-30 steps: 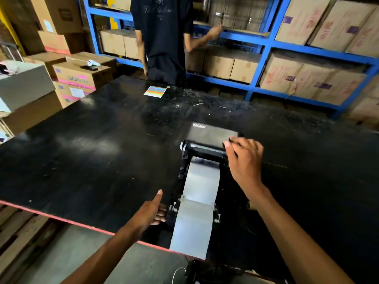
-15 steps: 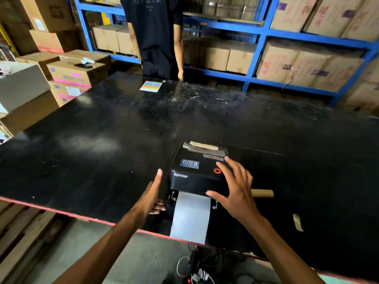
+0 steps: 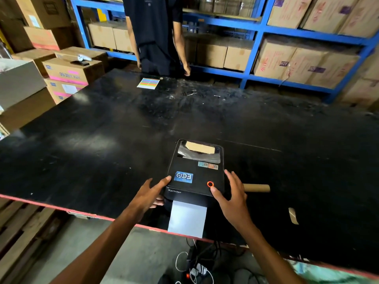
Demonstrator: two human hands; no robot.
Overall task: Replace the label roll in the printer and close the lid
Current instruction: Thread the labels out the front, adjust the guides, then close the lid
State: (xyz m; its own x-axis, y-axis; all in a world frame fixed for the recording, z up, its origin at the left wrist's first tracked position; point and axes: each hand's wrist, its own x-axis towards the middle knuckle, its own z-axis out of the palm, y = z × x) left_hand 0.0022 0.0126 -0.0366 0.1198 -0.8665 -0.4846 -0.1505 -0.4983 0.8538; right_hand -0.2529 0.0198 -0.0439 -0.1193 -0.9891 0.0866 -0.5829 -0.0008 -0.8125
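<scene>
The printer [image 3: 195, 173] sits near the front edge of the black table [image 3: 102, 140], a bit right of the middle, and its lid [image 3: 196, 167] is down flat. A strip of white label paper [image 3: 187, 219] comes out of the front slot and hangs over the table's red front edge. Through the clear window at the back of the lid you can see a bit of brown cardboard, probably part of the roll, hard to say more. A red ring light [image 3: 210, 184] glows on the lid's front right corner.

The person's left hand [image 3: 148, 194] is on the printer's front left corner, thumb on top of the lid, fingers tucked against the side, so a loose hold on that corner. The right hand [image 3: 232, 193] is spread wide at the front right corner, thumb tip just beside the red light, fingers open and not wrapped around anything.

An empty-looking cardboard core [image 3: 256, 187] lies on the table just right of the printer, partly behind the right hand. A small scrap of brown tape [image 3: 293, 215] lies further right, toward the front edge. At the far edge there's a colourful striped card [image 3: 148, 83], with another person [image 3: 155, 33] standing behind it in front of blue shelving [image 3: 256, 27] full of boxes.
</scene>
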